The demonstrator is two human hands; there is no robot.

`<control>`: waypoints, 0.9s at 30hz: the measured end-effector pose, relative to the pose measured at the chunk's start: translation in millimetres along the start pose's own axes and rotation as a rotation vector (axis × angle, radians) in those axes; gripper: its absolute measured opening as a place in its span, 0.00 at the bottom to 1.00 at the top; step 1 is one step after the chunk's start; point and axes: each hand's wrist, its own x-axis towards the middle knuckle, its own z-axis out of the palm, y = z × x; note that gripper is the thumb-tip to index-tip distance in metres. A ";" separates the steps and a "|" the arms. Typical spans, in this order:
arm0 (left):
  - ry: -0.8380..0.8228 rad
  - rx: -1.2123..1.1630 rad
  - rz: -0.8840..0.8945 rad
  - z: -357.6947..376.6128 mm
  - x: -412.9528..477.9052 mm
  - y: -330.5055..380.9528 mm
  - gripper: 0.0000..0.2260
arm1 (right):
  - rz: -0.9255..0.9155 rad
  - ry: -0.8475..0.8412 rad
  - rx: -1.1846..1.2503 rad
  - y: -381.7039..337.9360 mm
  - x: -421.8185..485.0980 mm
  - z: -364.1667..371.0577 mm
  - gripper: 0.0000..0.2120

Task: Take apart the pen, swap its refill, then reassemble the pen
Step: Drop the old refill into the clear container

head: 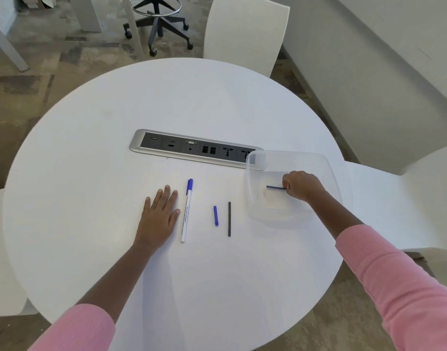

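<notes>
The step in hand is judged to be the fetching of the fresh refill. The thin dark blue refill is pinched at one end by the grip of the right hand, inside the shallow clear plastic tub at the right of the round white desk. It would best be lifted straight up and clear of the tub's wall before being carried across, so that the slender stick is neither bent nor knocked loose. Whether it rests on the tub floor or is just raised cannot be told.

The left hand lies flat on the desk, fingers straight, its grip wide and holding nothing, just beside the long white pen barrel with the blue cap. That barrel could be steadied by it when the refill is slid in.

The pen lies in pieces on the desk: the barrel, printed along its side, then a small blue end plug, then a thin black rod, taken to be the old refill. The three are roughly parallel and not touching.
</notes>
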 end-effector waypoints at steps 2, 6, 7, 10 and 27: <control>0.008 -0.005 0.007 -0.9 -0.3 0.0 0.36 | 0.001 0.003 0.003 0.9 -1.4 -0.5 0.11; 0.008 -0.022 -0.001 -0.6 -0.4 -1.0 0.29 | 0.024 0.061 0.071 0.3 -7.3 -8.8 0.11; 0.007 -0.022 -0.003 0.1 0.0 -1.5 0.25 | 0.034 0.104 0.118 -1.0 -9.9 -13.1 0.10; 0.006 -0.012 0.006 0.4 0.8 -3.3 0.23 | 0.053 0.271 0.293 -8.5 -20.3 -30.9 0.09; -0.027 -0.034 0.075 -15.6 -14.8 -34.0 0.35 | -0.064 0.538 0.777 -149.3 -64.0 -40.6 0.07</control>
